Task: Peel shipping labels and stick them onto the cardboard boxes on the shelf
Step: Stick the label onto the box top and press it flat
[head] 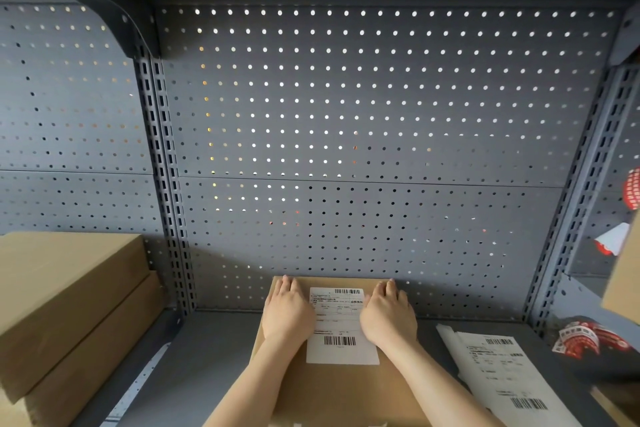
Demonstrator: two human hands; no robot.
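Note:
A flat cardboard box lies on the grey shelf in front of me. A white shipping label with two barcodes sits on its top. My left hand lies flat on the box at the label's left edge, fingers together and stretched out. My right hand lies flat on the label's right edge in the same way. Neither hand holds anything. A strip of more white labels lies on the shelf to the right of the box.
Two stacked cardboard boxes stand on the shelf at the left. Another box corner shows at the right edge, with red-and-white tape below it. A perforated grey back panel and slotted uprights close the bay.

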